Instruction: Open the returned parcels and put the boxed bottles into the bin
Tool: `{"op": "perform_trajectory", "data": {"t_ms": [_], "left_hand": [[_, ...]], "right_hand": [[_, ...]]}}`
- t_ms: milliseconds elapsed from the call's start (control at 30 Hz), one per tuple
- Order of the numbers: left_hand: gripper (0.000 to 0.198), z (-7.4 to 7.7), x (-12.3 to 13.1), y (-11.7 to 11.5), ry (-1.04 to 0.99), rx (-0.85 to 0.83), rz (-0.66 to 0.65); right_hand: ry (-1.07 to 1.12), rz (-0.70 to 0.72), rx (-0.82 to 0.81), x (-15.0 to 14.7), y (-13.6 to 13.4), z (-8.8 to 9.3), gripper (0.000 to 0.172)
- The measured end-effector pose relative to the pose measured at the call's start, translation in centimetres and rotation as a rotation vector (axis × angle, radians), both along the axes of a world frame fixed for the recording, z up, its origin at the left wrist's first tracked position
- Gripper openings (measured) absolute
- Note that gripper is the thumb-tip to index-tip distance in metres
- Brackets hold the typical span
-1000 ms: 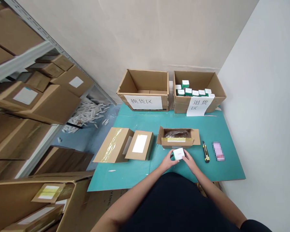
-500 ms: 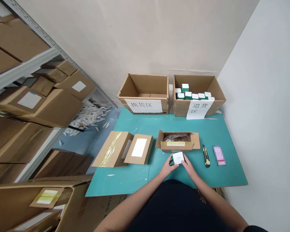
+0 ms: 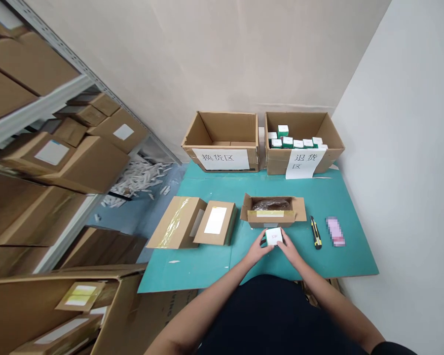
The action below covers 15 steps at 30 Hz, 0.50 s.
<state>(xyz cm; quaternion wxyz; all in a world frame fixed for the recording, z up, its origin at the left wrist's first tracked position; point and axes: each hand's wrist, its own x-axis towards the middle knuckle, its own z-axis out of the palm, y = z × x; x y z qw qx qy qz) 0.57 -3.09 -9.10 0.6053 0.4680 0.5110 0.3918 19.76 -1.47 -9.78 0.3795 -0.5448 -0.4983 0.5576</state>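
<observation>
A small white and green box (image 3: pixel 274 235) is held between my two hands, its white top with red print facing up. My left hand (image 3: pixel 257 249) grips its left side and my right hand (image 3: pixel 290 248) its right side. Just beyond it stands an open cardboard box (image 3: pixel 272 217) with its flaps out and clear plastic wrap (image 3: pixel 272 204) inside. To the right lie a black and yellow utility knife (image 3: pixel 315 233) and a pink item (image 3: pixel 335 231), blurred out.
Two closed cartons, one taped (image 3: pixel 175 222) and one with a white label (image 3: pixel 215 222), lie at left. At the back stand an open carton (image 3: pixel 222 130) and another carton (image 3: pixel 276 162) holding several white-green boxes. Shelving (image 3: pixel 59 93) lines the left; a white wall (image 3: pixel 410 148) bounds the right.
The view has shifted slightly, moving the table and cartons a little in the picture. Both hands still hold the small box in nearly the same pose.
</observation>
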Motion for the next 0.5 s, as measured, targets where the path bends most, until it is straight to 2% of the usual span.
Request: {"op": "perform_trajectory", "data": {"t_ms": [133, 300, 400, 500], "left_hand": [[0.099, -0.7, -0.4, 0.9, -0.008, 0.018, -0.020], [0.112, -1.6, -0.8, 1.0, -0.050, -0.016, -0.096], [0.111, -2.3, -0.6, 1.0, -0.070, -0.086, -0.082], [0.108, -3.2, -0.2, 1.3, -0.050, -0.127, -0.054]], "right_hand": [[0.040, 0.035, -0.051, -0.1, 1.1, 0.4, 0.066], [0.234, 0.061, -0.183, 0.7, 1.0, 1.0, 0.073], [0.371, 0.113, -0.336, 2.2, 0.9, 1.1, 0.071], [0.425, 0.129, -0.458, 3.3, 1.4, 0.3, 0.062]]}}
